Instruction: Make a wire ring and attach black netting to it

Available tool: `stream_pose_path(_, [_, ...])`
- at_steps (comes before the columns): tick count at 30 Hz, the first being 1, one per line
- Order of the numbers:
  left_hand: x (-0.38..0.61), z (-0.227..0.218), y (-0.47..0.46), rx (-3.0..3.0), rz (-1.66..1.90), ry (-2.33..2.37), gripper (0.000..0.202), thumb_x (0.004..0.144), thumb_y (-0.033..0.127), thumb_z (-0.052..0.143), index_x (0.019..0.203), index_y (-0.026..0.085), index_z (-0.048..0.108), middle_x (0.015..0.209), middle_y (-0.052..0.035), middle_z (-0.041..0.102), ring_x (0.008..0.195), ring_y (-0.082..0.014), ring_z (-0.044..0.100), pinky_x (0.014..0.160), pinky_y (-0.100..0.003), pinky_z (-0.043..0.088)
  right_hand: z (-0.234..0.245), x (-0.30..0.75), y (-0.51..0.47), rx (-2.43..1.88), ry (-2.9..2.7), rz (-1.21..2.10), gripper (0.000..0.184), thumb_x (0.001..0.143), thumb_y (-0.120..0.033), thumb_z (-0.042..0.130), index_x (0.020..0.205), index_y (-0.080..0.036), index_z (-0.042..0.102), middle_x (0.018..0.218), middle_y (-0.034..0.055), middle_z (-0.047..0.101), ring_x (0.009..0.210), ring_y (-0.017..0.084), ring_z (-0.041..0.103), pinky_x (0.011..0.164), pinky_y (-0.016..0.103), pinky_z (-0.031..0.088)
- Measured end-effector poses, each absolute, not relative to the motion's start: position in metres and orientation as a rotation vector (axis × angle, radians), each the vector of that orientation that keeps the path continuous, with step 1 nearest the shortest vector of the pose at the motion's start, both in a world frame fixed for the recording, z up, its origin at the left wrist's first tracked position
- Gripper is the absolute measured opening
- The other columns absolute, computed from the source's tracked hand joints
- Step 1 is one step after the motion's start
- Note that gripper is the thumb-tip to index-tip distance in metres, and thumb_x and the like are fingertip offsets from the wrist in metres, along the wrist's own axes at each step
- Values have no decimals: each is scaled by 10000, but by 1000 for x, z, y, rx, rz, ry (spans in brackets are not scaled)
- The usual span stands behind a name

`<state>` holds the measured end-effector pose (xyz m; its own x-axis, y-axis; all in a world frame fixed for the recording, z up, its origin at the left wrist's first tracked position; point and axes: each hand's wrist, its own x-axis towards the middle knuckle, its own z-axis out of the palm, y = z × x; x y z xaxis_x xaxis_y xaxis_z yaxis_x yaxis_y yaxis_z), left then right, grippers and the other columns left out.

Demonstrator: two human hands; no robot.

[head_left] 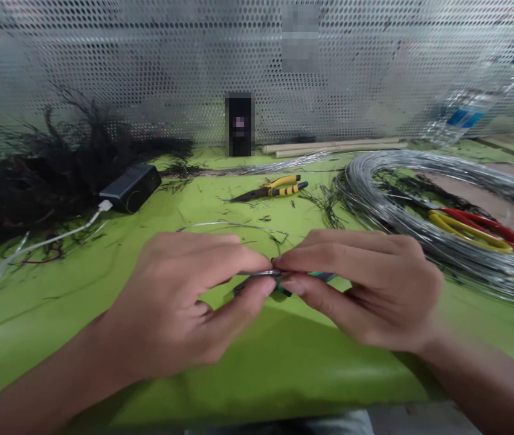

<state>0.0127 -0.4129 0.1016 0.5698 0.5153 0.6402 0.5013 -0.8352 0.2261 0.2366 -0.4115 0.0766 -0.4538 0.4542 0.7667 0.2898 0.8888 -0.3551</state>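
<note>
My left hand and my right hand meet above the green table, thumb and forefinger pinched on each. Between the fingertips runs a short thin piece of silvery wire, its left part in my left pinch. At its right end my right fingertips close on it, with a small dark bit there that I cannot make out. Under my fingers lies a tool with black and green parts, mostly hidden. Just beyond my hands a loose, bent length of wire rests on the table.
Yellow-and-black pliers lie farther back. At right a large wire coil surrounds red-and-yellow-handled scissors. A plastic bottle leans at the back right. Left stand a black box with a white cable and a heap of black strands.
</note>
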Motion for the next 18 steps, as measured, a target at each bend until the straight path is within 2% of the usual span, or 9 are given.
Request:
stream_pose_path(4, [16,103,-414,2758,1165,960,40,904,195,683,878,223,695,638,73,692,501,-74,591,496,-236,416,80,237,-410,-465,-2054,32,135,896,-12,739,1000,-93,768,901,106,783,792,169,728,695,296,604])
stream_pose_path(7, [16,102,-416,2770,1176,963,65,915,190,670,863,212,702,615,68,678,490,-79,579,480,-248,383,80,236,-411,-467,-2058,-83,191,881,34,725,968,-128,775,888,93,773,762,172,705,687,326,614])
stream_pose_path(12, [17,99,-419,2816,1224,978,133,922,190,663,793,210,687,571,60,634,459,-99,495,476,-293,342,78,235,-416,-529,-2060,-237,154,888,-22,772,908,-175,776,858,63,793,820,208,712,734,381,618])
stream_pose_path(15, [18,97,-418,2828,1204,980,172,930,187,645,762,215,671,564,52,637,447,-106,488,471,-307,333,78,235,-417,-510,-2072,-224,133,877,-8,779,894,-139,771,838,96,778,764,200,698,693,372,620])
stream_pose_path(18, [18,97,-418,2814,1161,977,177,953,194,619,787,221,674,596,43,674,466,-114,549,482,-318,363,79,236,-415,-508,-2079,-224,129,860,13,787,893,-111,771,807,122,765,707,193,686,628,352,606])
